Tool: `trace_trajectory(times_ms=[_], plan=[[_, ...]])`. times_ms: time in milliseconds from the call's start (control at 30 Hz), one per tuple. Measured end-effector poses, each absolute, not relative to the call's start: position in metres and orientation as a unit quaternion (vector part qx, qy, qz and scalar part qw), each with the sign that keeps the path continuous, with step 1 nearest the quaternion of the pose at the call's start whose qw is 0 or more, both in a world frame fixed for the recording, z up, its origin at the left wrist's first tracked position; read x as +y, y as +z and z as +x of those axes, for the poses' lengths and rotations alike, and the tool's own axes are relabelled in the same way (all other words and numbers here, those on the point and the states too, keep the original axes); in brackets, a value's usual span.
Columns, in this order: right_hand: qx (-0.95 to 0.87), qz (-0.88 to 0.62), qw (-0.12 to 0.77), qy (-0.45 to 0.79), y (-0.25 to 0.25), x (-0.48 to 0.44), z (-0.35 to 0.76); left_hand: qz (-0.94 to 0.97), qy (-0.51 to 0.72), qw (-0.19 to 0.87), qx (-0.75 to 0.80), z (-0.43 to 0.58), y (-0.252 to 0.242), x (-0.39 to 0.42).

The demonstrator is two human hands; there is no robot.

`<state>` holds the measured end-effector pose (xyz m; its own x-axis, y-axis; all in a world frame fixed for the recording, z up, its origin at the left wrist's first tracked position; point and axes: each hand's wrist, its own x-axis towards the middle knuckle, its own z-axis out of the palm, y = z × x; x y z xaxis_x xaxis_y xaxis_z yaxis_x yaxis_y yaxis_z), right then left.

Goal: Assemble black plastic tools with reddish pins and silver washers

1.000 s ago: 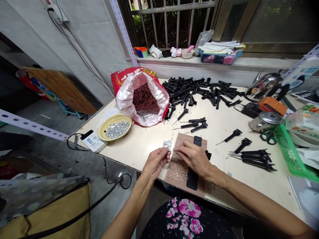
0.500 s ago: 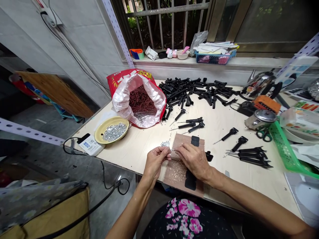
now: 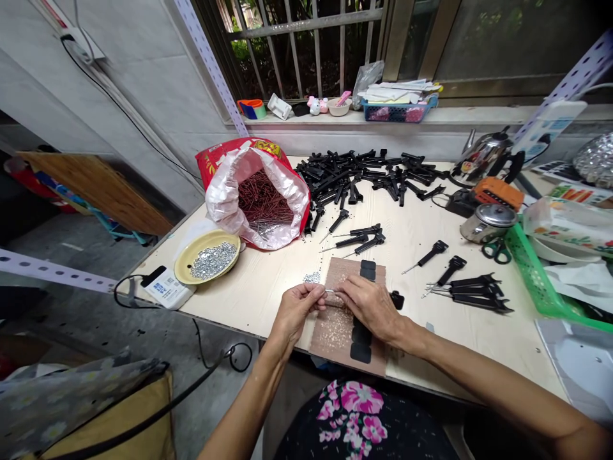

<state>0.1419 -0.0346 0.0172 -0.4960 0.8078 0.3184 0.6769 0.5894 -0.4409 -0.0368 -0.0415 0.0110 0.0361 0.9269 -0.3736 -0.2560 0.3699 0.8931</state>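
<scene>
My left hand (image 3: 297,308) is closed in a pinch at the left end of a thin metal rod (image 3: 330,291). At the rod's other end, the fingers of my right hand (image 3: 370,305) close on it over a brown board (image 3: 325,342) dusted with light crumbs. A black tool end (image 3: 396,299) pokes out beyond my right hand; whether it joins the rod is hidden. Black pads (image 3: 361,352) lie in a row on the board, partly under my right hand. Just behind my left hand is a small pile of silvery bits (image 3: 312,277).
A red sack (image 3: 204,163) of reddish-brown rods and a yellow dish (image 3: 182,273) of silvery bits stand left. Black handles (image 3: 330,179) heap at the back. Several black-handled tools with metal shafts (image 3: 479,295) lie right, near scissors (image 3: 497,251) and a green basket (image 3: 524,275).
The camera view has shifted slightly, so the table things sit a little further left. Both hands keep their pinch on the rod, and slightly more of it shows between the fingers.
</scene>
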Motion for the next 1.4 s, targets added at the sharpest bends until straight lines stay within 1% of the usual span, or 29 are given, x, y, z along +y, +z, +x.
trace_trajectory(times_ms=[67,200,333,433,733,1000,1100,1200,1300,1400], plan=[[-0.857,-0.439,0.255,0.081,0.017,-0.035,0.143,0.305,0.457,0.656,0.517,-0.034,0.011,-0.04],[-0.853,-0.45,0.264,0.023,0.015,-0.038,0.143,0.28,0.475,0.655,0.516,-0.027,0.012,-0.039],[-0.856,-0.444,0.258,-0.062,0.014,-0.039,0.141,0.224,0.466,0.704,0.487,-0.025,0.011,-0.037],[-0.859,-0.437,0.253,-0.082,0.014,-0.038,0.14,0.216,0.473,0.7,0.488,-0.025,0.01,-0.036],[-0.867,-0.438,0.232,-0.056,0.018,-0.034,0.142,0.221,0.47,0.708,0.478,-0.029,0.008,-0.034],[-0.884,-0.417,0.196,-0.079,0.021,-0.03,0.142,0.255,0.485,0.657,0.518,-0.026,0.003,-0.035],[-0.884,-0.421,0.199,-0.048,0.018,-0.028,0.142,0.312,0.491,0.611,0.537,-0.025,0.003,-0.035],[-0.87,-0.446,0.206,0.04,0.016,-0.026,0.144,0.376,0.482,0.568,0.551,-0.026,0.002,-0.035],[-0.859,-0.452,0.212,0.117,0.014,-0.023,0.146,0.407,0.468,0.552,0.557,-0.027,0.001,-0.034],[-0.867,-0.45,0.196,0.088,0.014,-0.021,0.148,0.418,0.455,0.549,0.563,-0.027,0.001,-0.033]])
